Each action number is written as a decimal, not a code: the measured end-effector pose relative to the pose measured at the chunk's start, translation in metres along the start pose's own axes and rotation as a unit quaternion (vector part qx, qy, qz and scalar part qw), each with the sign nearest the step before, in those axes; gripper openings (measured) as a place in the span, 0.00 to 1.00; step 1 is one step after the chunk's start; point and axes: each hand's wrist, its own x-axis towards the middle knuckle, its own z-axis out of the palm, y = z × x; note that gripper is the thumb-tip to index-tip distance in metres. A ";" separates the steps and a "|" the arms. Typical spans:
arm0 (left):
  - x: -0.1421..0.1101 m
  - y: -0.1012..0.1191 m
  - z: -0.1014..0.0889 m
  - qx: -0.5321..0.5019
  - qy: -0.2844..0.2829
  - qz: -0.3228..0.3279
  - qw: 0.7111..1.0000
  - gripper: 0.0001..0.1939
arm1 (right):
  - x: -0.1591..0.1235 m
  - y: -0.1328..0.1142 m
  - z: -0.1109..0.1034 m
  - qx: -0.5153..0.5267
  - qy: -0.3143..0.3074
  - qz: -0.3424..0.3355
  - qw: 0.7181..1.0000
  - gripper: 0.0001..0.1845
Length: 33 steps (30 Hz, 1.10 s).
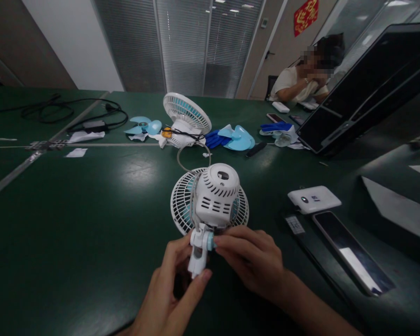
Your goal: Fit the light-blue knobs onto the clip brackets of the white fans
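A small white fan point(217, 196) lies grille-down on the green table, its motor housing upward and its light blue blades partly showing through the grille. A white clip bracket point(198, 266) sticks out from the housing toward me. My left hand point(175, 280) is wrapped round this bracket, thumb along its lower end. At the bracket's right side, my right hand point(252, 256) pinches a light blue knob point(210, 241) between thumb and fingers. The fan's cord point(193, 200) runs along the left of the housing and loops behind it.
Farther back stand a second white fan point(187, 116), loose blue blades point(240, 138) point(145, 126) and blue gloves point(215, 139). To the right lie a white device point(315, 199), a phone point(353, 252) and a large black monitor point(371, 88). A person point(301, 84) sits across the table.
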 end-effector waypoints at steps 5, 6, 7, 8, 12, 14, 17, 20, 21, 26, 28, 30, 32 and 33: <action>0.001 -0.003 0.002 -0.005 0.014 -0.001 1.000 0.21 | -0.001 0.012 -0.009 -0.063 -0.008 -0.079 0.995 0.16; 0.001 -0.004 0.002 -0.004 0.014 -0.002 1.000 0.20 | 0.000 0.011 -0.007 -0.063 -0.002 -0.076 0.995 0.15; 0.001 -0.004 0.002 -0.003 0.012 -0.002 1.000 0.20 | 0.001 0.009 -0.005 -0.060 0.006 -0.066 0.996 0.14; 0.001 -0.004 0.002 0.000 0.009 -0.005 1.000 0.20 | 0.002 0.007 -0.002 -0.057 0.016 -0.048 0.997 0.11; 0.001 0.001 0.002 0.005 0.006 -0.025 1.000 0.19 | 0.007 -0.004 0.009 0.004 0.036 0.057 0.998 0.06; 0.001 0.003 0.002 0.002 0.003 -0.027 1.000 0.19 | 0.009 -0.006 0.011 0.044 0.032 0.096 0.994 0.10; 0.002 0.003 0.002 -0.005 0.001 -0.023 1.000 0.19 | 0.007 -0.004 0.006 0.029 0.029 0.078 0.996 0.04; 0.003 0.002 0.002 -0.008 0.002 -0.026 1.000 0.20 | 0.003 0.004 -0.004 -0.035 -0.006 -0.019 0.999 0.13; 0.003 0.002 0.002 -0.008 0.001 -0.030 1.000 0.20 | 0.002 0.006 -0.007 -0.052 -0.026 -0.049 0.997 0.16; 0.003 0.003 0.001 -0.008 0.006 -0.037 0.999 0.20 | 0.000 0.010 -0.009 -0.080 -0.015 -0.066 0.994 0.15; 0.003 0.003 0.002 -0.006 0.009 -0.036 0.999 0.20 | 0.002 0.006 -0.006 -0.066 0.001 -0.039 0.997 0.11; 0.003 0.003 0.002 -0.005 0.008 -0.034 0.999 0.19 | 0.005 0.002 -0.002 -0.043 0.017 -0.009 0.999 0.05; 0.003 0.003 0.002 -0.005 0.006 -0.032 0.999 0.19 | 0.007 -0.003 0.002 -0.018 0.027 0.029 0.999 0.03; 0.003 0.003 0.002 -0.006 0.006 -0.032 0.999 0.19 | 0.008 -0.005 0.004 -0.004 0.026 0.048 0.998 0.05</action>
